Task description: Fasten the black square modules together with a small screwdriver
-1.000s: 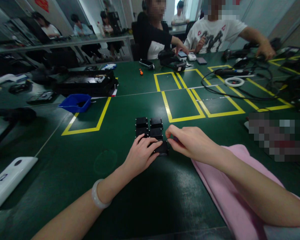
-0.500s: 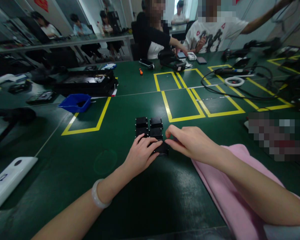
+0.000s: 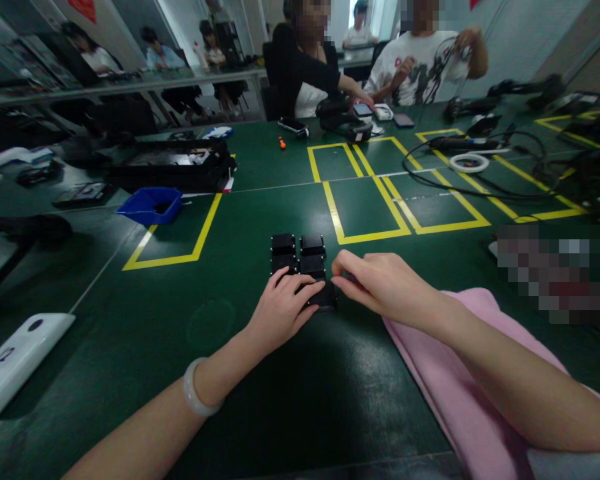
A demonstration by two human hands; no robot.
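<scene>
Palms down: left hand (image 3: 281, 311), right hand (image 3: 386, 284) touching blocks (image 3: 311, 245).

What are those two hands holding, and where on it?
A small black box: left hand lies flat on top, right hand touches its right edge.

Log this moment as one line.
left hand: fingers flat on nearest black block | right hand: fingertips at that block's right edge, grip unclear | other black blocks: grouped just behind | pink cloth: under right forearm

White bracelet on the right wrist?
No, the white bracelet sits on the left wrist, behind the left hand resting on the black blocks; the right hand has a bare wrist.
</scene>
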